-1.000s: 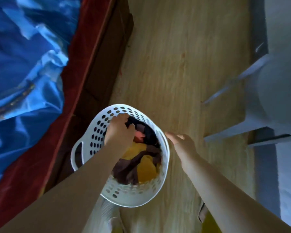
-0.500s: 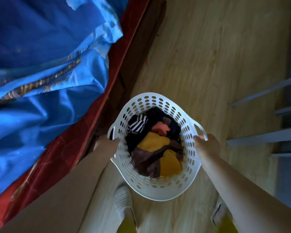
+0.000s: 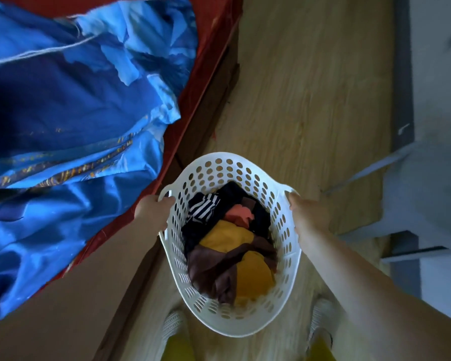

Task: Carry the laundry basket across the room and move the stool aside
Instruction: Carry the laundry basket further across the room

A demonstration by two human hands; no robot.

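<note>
A white perforated laundry basket (image 3: 227,169) hangs over the wooden floor directly in front of me, filled with clothes (image 3: 229,246) in yellow, brown, pink, dark and striped fabric. My left hand (image 3: 153,211) is closed around its left handle. My right hand (image 3: 309,216) is closed around its right handle. A pale grey stool (image 3: 425,194) stands at the right edge, blurred, its legs reaching toward the basket's right side.
A bed with a rumpled blue cover (image 3: 71,121) and red sheet edge (image 3: 211,50) fills the left. Light wooden floor (image 3: 310,87) stretches ahead between bed and stool. My feet in white socks (image 3: 173,325) stand below the basket.
My left hand left the clothes and took the left handle, my right hand took the right handle, and the basket now sits higher and centred between both hands. The stool shows more at the right.
</note>
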